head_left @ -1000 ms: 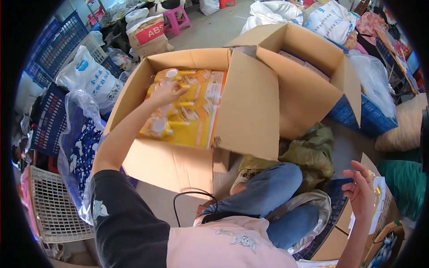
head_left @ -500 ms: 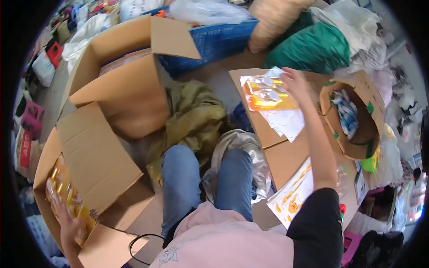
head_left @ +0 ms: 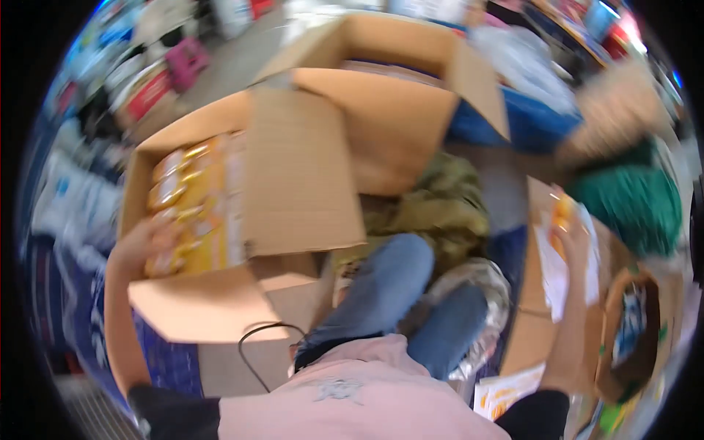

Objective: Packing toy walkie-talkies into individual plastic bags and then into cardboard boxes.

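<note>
On the left, my left hand (head_left: 156,242) reaches into an open cardboard box (head_left: 301,176) and touches the yellow blister packs (head_left: 209,165) standing in a row there. Blur hides how its fingers sit, so I cannot tell whether they grip a pack. At the right, my right hand (head_left: 573,238) is closed on an orange blister pack (head_left: 562,209), which looks tilted on edge. White paper cards (head_left: 556,282) lie under that hand on a flat cardboard surface (head_left: 529,315). More printed cards (head_left: 506,394) with yellow drawings lie nearer to me.
A second open carton (head_left: 400,125) stands behind the first, with a blue crate (head_left: 532,121) to its right. An olive sack (head_left: 447,209) lies before my knees. At the right are a green bag (head_left: 631,209) and a cut-open cardboard container (head_left: 609,367) holding blue cloth.
The view has swung left, showing more of the left box. My right hand has tipped up the pack that lay flat on the cards. My left hand remains at the packs in the box.
</note>
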Tool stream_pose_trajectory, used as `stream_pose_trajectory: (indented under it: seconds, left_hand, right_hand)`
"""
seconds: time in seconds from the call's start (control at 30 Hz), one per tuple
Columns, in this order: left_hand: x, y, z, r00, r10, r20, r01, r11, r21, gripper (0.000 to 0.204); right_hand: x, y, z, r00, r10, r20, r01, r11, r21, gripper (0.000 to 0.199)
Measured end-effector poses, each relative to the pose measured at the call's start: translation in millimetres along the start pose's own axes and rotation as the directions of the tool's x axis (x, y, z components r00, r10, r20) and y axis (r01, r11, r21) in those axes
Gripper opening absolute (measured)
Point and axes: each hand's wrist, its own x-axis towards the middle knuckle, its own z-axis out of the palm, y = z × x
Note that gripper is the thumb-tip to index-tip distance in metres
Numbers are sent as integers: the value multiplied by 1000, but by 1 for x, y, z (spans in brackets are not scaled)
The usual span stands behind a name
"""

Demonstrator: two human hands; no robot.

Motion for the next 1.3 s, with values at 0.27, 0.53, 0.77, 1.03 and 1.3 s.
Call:
stream_pose_trajectory:
  seconds: [0.27, 0.53, 0.77, 1.03, 1.3]
  left_hand:
    - [79, 0, -9, 961, 186, -205, 52, 608, 793, 56]
    - [74, -24, -103, 679, 101, -727, -296, 944, -145, 46]
    - [25, 36, -115, 555, 245, -795, -384, 923, 17, 58]
    - [133, -50, -26, 926, 181, -331, 79, 765, 639, 67]
    - [127, 19, 47, 971, 102, -216, 45, 811, 584, 84]
  right_hand:
    - [5, -153, -96, 884, 228, -408, 80, 786, 613, 58]
    - [16, -438, -27, 970, -232, -75, -46, -477, 878, 60]
    - [-32, -540, 95, 712, -574, 403, -655, -337, 677, 62]
    - [-40, -501, 57, 753, -522, 400, -570, -213, 794, 50]
    - [-51, -459, 49, 742, -461, 487, -530, 40, 847, 30]
